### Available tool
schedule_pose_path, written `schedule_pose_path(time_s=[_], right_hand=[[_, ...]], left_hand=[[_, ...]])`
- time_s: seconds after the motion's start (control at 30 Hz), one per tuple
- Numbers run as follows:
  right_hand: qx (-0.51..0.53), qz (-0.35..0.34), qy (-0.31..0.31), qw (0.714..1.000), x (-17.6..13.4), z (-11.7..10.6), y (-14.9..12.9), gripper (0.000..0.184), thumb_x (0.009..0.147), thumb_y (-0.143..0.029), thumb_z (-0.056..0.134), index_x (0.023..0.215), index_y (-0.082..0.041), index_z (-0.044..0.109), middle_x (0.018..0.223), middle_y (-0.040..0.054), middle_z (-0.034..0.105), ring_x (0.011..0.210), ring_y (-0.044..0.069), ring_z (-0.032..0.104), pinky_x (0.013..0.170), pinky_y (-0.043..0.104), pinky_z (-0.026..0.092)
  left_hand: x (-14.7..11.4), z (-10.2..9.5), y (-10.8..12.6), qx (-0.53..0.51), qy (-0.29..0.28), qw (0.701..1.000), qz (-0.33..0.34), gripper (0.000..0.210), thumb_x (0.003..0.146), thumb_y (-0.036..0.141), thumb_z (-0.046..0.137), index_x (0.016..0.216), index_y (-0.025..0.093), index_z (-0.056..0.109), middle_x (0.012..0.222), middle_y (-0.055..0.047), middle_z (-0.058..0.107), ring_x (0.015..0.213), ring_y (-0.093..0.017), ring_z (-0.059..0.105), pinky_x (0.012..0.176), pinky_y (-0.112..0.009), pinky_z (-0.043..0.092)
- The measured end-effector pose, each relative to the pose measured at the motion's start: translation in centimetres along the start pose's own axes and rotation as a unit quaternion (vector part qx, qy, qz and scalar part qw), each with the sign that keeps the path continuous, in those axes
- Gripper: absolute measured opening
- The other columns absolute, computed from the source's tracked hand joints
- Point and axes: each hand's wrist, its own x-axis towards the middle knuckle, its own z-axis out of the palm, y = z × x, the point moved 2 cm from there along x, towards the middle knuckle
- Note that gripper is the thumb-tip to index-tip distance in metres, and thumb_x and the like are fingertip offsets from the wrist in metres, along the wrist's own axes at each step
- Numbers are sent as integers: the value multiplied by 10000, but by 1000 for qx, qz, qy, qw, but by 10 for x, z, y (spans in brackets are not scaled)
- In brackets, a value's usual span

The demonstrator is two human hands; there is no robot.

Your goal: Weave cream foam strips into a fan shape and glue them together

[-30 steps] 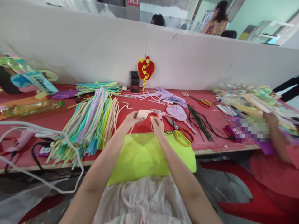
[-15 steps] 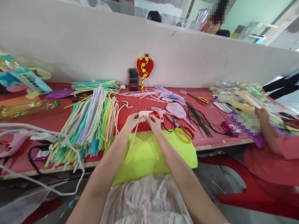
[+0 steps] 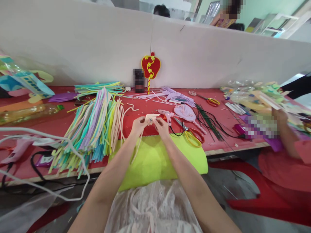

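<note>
My left hand and my right hand are close together over the near edge of the table. Between them they pinch a cream-peach pipe cleaner piece folded into short rows, its loose end hanging over a lime-green sheet. A small shiny dot shows at the fingertips; I cannot make out what it is. Just beyond my right hand lies a pink glue gun. Pliers and scissors with red and yellow handles rest to its right, near a coiled lilac pipe cleaner shape.
A big heap of pastel pipe cleaners spreads to my left. A red decorated fan shape stands against the white partition. Green wires and a black cord lie to the right. A co-worker's hand is at far right.
My hands stay on the peach piece with little change in grip. The view shifts slightly, and the co-worker at right appears a little further right.
</note>
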Motion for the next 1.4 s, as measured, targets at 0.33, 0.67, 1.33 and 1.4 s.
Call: schedule_pose_path(time_s=[0.33,0.67,1.33,1.4], right_hand=[[69,21,40,997,0,-10,-8,404,802,-564,546,976,-207,625,529,-63,459,424,81,376,379,223,293],[101,16,39,994,3,-10,-1,339,784,-527,599,888,-207,632,534,-65,471,430,72,402,384,205,316],[-11,9,-26,1000,-1,-4,-1,365,778,-557,588,885,-208,595,522,-63,481,397,90,396,405,241,330],[-66,-24,-13,997,-4,-4,-5,363,829,-545,521,910,-202,605,581,-36,525,446,105,442,449,251,378]], left_hand=[[-1,4,-3,4,-35,999,0,252,663,372,700,774,146,685,749,-36,684,685,-164,604,674,-270,447],[1,6,-10,14,-39,999,3,238,648,361,699,744,146,661,701,-14,647,650,-144,561,639,-255,421],[2,3,-7,-65,18,998,-14,311,653,441,714,719,140,672,696,-27,649,641,-137,548,644,-257,409],[2,0,-7,-56,37,998,-6,301,663,435,713,732,145,675,697,-18,644,643,-133,543,638,-250,397]])
